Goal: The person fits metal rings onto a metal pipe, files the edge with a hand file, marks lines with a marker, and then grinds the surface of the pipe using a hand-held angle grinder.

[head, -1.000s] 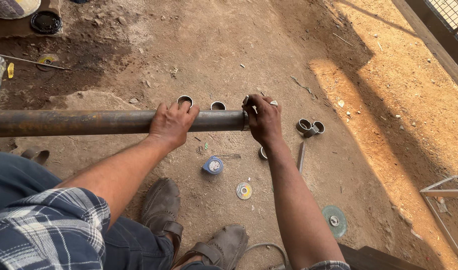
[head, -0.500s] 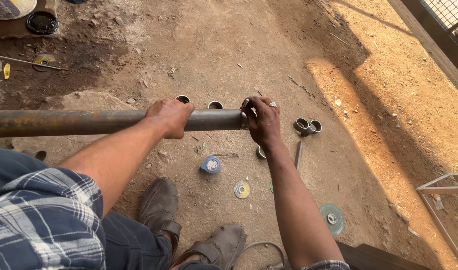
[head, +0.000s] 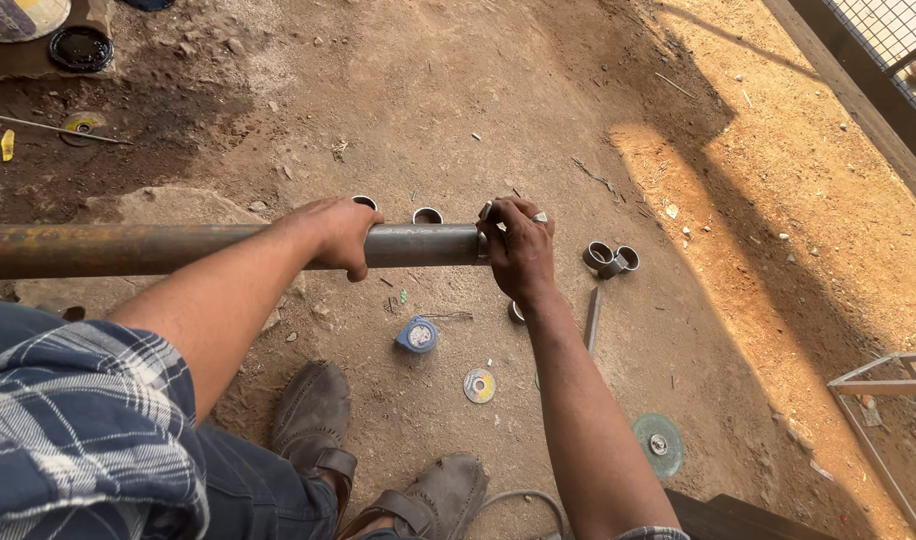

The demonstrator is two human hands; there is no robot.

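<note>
The long rusty grey steel pipe (head: 178, 248) is clasped from above by the left hand (head: 340, 235), while its open end is gripped by the right hand (head: 518, 250). It is held level above the dirt floor (head: 458, 110). It is judged heavy, rigid and rough; two-handed support near the end suits it.

Steel pipe (head: 178, 248): a long round tube, rusty brown over most of its length and cleaner grey toward its right end, held level above the dirt ground. It runs from the left edge of the view to an open end near the middle. The left hand (head: 333, 235) wraps over the top of the pipe, short of the grey end section. The right hand (head: 518, 250) covers the pipe's end face, fingers curled around its rim. Two short metal rings (head: 613, 258) lie on the ground just right of the pipe's end.
</note>
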